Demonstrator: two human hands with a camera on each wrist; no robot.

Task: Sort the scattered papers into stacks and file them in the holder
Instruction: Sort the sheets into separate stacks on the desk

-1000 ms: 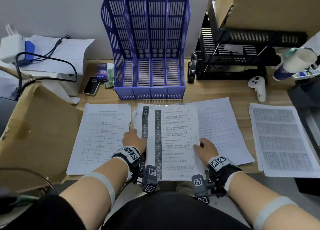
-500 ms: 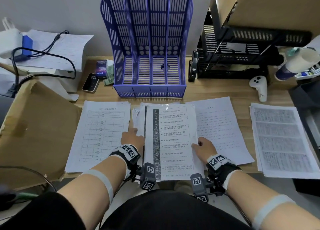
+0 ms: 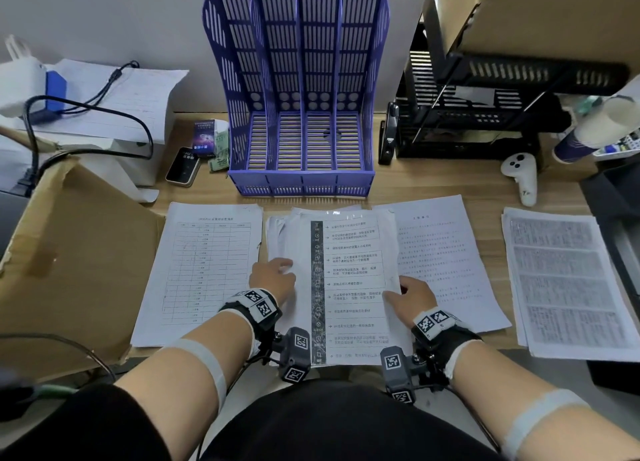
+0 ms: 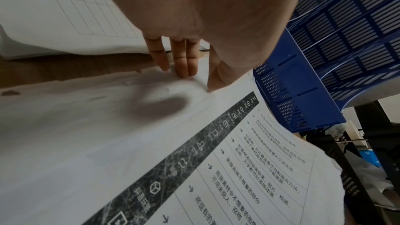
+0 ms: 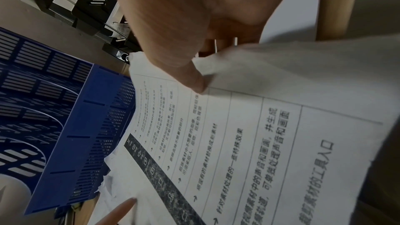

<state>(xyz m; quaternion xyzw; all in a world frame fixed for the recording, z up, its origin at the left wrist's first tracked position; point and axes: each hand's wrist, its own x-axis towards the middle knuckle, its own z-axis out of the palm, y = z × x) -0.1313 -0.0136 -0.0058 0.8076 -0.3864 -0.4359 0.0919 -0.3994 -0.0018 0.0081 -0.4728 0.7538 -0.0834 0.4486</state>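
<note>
Fingers (image 3: 282, 263) of the left hand (image 3: 272, 280) lie nearly straight on the loose sheets at the centre pile's left side in the head view, while the right hand (image 3: 410, 299) pinches the right edge of the top sheet (image 3: 349, 287), whose long axis runs from the desk's (image 3: 433, 183) front edge toward the blue holder (image 3: 301, 121) (compartments empty). Left wrist view: straight fingers press the pile flat, probably to anchor it for squaring. Right wrist view: thumb (image 5: 194, 81) on top of the sheet, other fingers curled beneath, apparently to slide it into line.
</note>
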